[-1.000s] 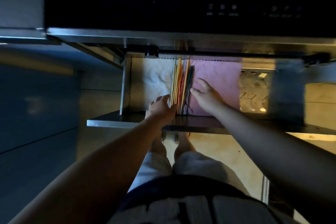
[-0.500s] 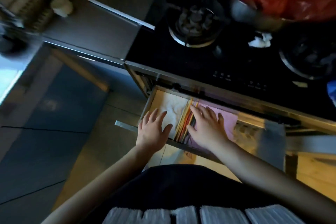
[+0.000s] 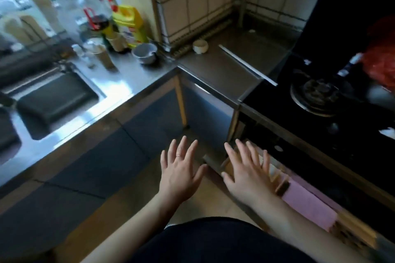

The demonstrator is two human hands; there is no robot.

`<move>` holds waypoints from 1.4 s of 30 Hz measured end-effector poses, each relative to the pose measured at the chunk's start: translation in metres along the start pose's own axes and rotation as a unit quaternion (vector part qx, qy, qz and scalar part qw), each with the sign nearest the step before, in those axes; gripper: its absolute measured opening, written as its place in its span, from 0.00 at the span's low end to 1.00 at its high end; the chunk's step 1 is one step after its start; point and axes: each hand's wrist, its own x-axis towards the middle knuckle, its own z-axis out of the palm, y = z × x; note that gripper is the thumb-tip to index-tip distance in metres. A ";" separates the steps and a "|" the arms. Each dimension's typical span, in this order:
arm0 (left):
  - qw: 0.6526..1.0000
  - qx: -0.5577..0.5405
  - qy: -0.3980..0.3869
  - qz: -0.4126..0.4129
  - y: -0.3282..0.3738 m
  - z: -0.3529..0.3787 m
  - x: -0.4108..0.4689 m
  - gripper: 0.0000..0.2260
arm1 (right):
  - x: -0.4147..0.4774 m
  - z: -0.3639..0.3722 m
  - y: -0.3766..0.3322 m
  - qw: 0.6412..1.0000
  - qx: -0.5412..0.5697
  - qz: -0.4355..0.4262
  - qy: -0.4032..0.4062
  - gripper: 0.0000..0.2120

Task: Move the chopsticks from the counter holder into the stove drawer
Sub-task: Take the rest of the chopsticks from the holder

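The stove drawer (image 3: 215,161) stands pulled out under the black cooktop, lined with a pink cloth (image 3: 307,205). A sliver of the coloured chopsticks (image 3: 280,179) shows in it, just right of my right hand. My right hand (image 3: 245,166) hovers over the drawer's left end, fingers spread and straight, holding nothing. My left hand (image 3: 181,168) is spread flat in the air left of the drawer, over the floor, empty, a ring on one finger. On the steel counter by the sink stands a brown cup-like holder (image 3: 104,55); its contents are blurred.
A steel counter (image 3: 132,83) wraps the corner, with a dark sink (image 3: 55,100) at left. Bottles, a yellow jug (image 3: 130,23) and a metal bowl (image 3: 145,53) crowd the window side. A gas burner (image 3: 316,94) and a red bag (image 3: 380,64) sit on the black cooktop.
Both hands have lifted off the chopsticks and drawer and shifted left, fingers spread. The view has swung up and left, bringing the counter and sink into sight.
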 end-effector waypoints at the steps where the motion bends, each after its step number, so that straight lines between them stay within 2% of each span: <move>1: 1.000 -0.001 0.007 -0.016 -0.020 -0.008 -0.010 0.31 | 0.001 0.005 -0.022 1.000 -0.003 -0.019 0.003 0.35; 8: 0.988 -0.002 0.038 -0.150 -0.171 -0.054 -0.089 0.32 | 0.007 0.041 -0.185 0.990 -0.005 -0.138 0.007 0.34; 15: 0.955 -0.043 0.060 -0.286 -0.284 -0.081 -0.172 0.31 | 0.003 0.064 -0.328 0.959 -0.032 -0.279 -0.023 0.34; 22: 0.891 -0.095 0.106 -0.430 -0.358 -0.095 -0.241 0.30 | 0.004 0.090 -0.437 0.908 -0.057 -0.405 -0.090 0.33; 27: 0.846 -0.122 0.141 -0.500 -0.402 -0.101 -0.268 0.29 | 0.018 0.110 -0.508 0.864 -0.052 -0.487 -0.115 0.33; 34: 0.792 -0.121 0.172 -0.573 -0.487 -0.131 -0.266 0.30 | 0.057 0.122 -0.626 0.814 -0.040 -0.562 -0.139 0.32; 42: 0.715 -0.141 0.257 -0.635 -0.569 -0.170 -0.264 0.31 | 0.098 0.130 -0.747 0.765 -0.035 -0.627 -0.143 0.32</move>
